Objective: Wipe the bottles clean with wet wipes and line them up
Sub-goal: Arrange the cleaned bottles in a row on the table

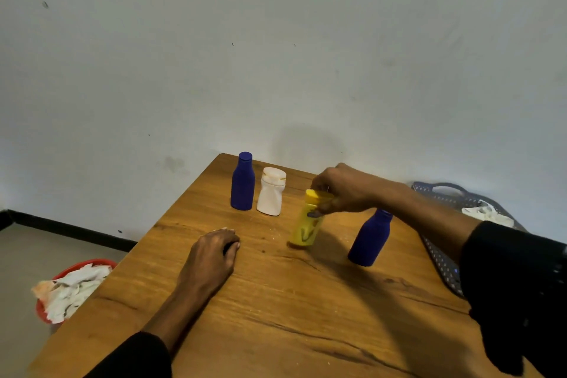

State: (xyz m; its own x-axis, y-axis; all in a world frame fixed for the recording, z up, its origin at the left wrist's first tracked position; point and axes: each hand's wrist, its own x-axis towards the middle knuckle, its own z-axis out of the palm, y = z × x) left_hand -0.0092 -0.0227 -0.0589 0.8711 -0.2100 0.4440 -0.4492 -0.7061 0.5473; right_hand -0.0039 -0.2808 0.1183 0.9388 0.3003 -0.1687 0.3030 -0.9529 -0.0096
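Your left hand (214, 258) rests on the wooden table (276, 316) nearest you, fingers curled over a scrap of white wet wipe (225, 228) that peeks out at the fingertips, so count that grip as grasping the wipe. Your right hand (340, 190) reaches across from the right and pinches the yellow bottle (306, 224) round its cap and shoulder; the bottle is tilted, its base on or just above the table, and motion blur hides which. It stands between the two bottles already at the far edge, a blue bottle (242, 182) and a white bottle (271, 192) set just beside each other, and a second blue bottle (371, 238) waiting upright to the right. Judge the yellow one as light, stiff plastic, probably slick if damp from wiping, and top-heavy when held by the cap alone; a hold lower on the body would steady it as you set it beside the white one. Beyond your right arm a dark perforated basket (441, 261) holds crumpled wipes, and a red bin (73, 285) of used wipes sits on the floor at the left.
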